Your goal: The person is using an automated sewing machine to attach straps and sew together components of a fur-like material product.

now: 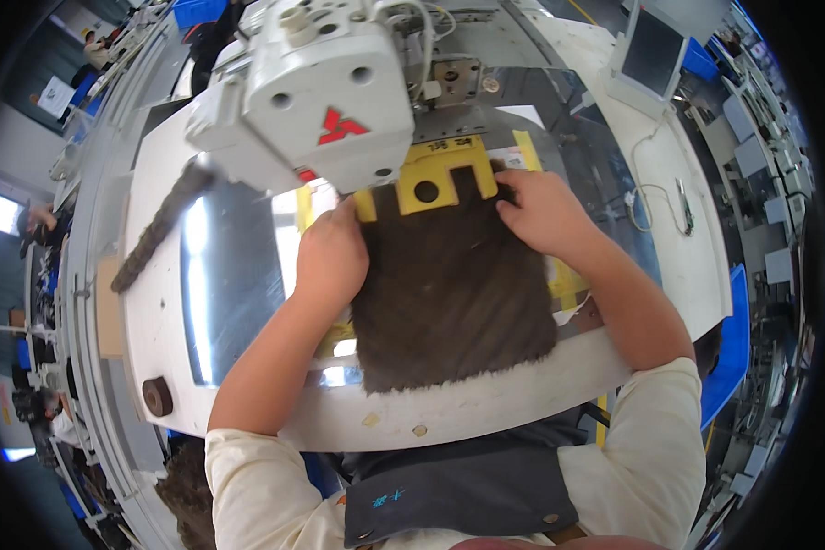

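Observation:
A dark brown piece of plush fabric [454, 293] lies spread on the machine bed, its furry lower edge reaching the white table's front. My left hand [333, 252] grips its upper left corner, fingers bent at the edge. At the upper right corner my right hand [545, 213] pinches the fabric between thumb and fingers. Between my hands, a yellow clamp plate [428, 190] with cut-out slots and a round hole rests over the fabric's top edge. Above it stands the white head of an industrial sewing machine [325, 101] with a red emblem. The needle area is hidden.
A rolled strip of brown plush [163, 223] lies on the left of the white table [412, 412]. A brown tape roll [157, 396] sits at the near left. Tweezers or snips [685, 207] and a control screen [649, 53] are on the right. A blue bin [730, 348] stands beyond.

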Tool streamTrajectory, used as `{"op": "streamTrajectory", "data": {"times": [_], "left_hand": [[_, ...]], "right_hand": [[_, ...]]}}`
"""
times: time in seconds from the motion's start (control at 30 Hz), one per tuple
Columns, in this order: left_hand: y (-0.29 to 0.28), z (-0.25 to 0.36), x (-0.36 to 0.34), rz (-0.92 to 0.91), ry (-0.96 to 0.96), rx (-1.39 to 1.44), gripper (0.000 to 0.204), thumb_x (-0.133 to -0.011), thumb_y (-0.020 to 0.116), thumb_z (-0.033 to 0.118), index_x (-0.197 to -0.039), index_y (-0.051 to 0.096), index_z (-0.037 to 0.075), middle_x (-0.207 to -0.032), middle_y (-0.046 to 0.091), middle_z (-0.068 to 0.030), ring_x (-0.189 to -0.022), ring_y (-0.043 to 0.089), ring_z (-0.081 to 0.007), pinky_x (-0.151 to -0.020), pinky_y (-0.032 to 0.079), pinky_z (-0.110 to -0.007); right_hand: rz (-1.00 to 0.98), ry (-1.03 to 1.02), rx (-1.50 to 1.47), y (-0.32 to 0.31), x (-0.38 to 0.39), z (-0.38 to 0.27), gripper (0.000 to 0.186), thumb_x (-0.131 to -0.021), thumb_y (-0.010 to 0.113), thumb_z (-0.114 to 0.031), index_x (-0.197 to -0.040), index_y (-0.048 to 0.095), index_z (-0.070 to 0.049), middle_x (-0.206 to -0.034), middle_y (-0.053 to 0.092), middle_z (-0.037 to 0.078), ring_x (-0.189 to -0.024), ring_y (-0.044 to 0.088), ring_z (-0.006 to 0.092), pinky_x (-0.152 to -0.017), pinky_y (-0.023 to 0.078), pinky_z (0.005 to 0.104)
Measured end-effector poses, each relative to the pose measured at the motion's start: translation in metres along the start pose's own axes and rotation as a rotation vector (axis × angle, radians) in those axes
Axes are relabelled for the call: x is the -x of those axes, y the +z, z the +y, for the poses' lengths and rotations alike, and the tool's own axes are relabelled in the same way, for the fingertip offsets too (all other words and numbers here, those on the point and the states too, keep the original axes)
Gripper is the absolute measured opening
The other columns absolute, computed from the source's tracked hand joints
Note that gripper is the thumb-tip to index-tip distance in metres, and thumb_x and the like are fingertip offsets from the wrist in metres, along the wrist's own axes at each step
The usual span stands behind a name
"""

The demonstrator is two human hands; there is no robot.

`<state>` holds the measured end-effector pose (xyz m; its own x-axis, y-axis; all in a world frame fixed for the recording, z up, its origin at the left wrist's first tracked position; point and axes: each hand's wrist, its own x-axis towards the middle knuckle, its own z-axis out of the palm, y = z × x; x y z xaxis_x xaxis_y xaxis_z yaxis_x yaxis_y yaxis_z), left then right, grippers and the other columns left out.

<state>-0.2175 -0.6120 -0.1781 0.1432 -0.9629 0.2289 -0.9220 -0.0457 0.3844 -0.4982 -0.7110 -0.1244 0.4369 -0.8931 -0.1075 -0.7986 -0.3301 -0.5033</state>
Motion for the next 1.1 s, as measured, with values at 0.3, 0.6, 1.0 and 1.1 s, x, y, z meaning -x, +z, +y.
{"op": "streamTrajectory", "data": {"times": [0.3,0.6,1.0,1.1], "left_hand": [[-0.010,-0.002,-0.001,-0.036,0.042,-0.058,0.026,-0.095,0.059,0.007,-0.119,0.060,-0.003,-0.088,0.068,-0.0265,-0.082,0.067,-0.0455,-0.072,0.053,-0.055],[-0.012,0.004,0.001,-0.123,-0.018,-0.122,0.028,-0.096,0.057,0.003,-0.121,0.065,-0.005,-0.099,0.071,-0.0252,-0.090,0.068,-0.0449,-0.081,0.055,-0.051],[-0.003,-0.004,0.003,-0.003,0.105,-0.114,0.007,-0.089,0.058,0.002,-0.095,0.058,-0.001,-0.078,0.061,-0.0172,-0.068,0.065,-0.0376,-0.061,0.055,-0.047],[-0.001,-0.006,0.005,-0.007,0.091,-0.114,0.007,-0.090,0.057,0.002,-0.095,0.058,-0.001,-0.080,0.063,-0.0177,-0.069,0.065,-0.0374,-0.062,0.055,-0.047]], "right_hand": [[0.086,-0.132,0.052,0.018,-0.002,0.009,0.047,-0.095,0.061,-0.022,-0.133,0.059,0.004,-0.089,0.072,0.026,-0.085,0.070,0.0455,-0.079,0.057,0.0529],[-0.001,-0.099,-0.005,0.021,0.001,0.015,0.045,-0.094,0.059,-0.016,-0.133,0.059,0.006,-0.086,0.070,0.026,-0.083,0.069,0.0453,-0.078,0.055,0.0531],[0.021,-0.042,0.021,0.015,0.000,0.005,0.057,-0.089,0.060,-0.010,-0.143,0.051,0.005,-0.090,0.070,0.028,-0.085,0.068,0.0482,-0.080,0.054,0.0559],[0.042,-0.089,0.068,0.021,0.001,0.010,0.056,-0.089,0.059,-0.009,-0.141,0.053,0.007,-0.090,0.069,0.027,-0.083,0.067,0.0471,-0.079,0.054,0.0545]]}}
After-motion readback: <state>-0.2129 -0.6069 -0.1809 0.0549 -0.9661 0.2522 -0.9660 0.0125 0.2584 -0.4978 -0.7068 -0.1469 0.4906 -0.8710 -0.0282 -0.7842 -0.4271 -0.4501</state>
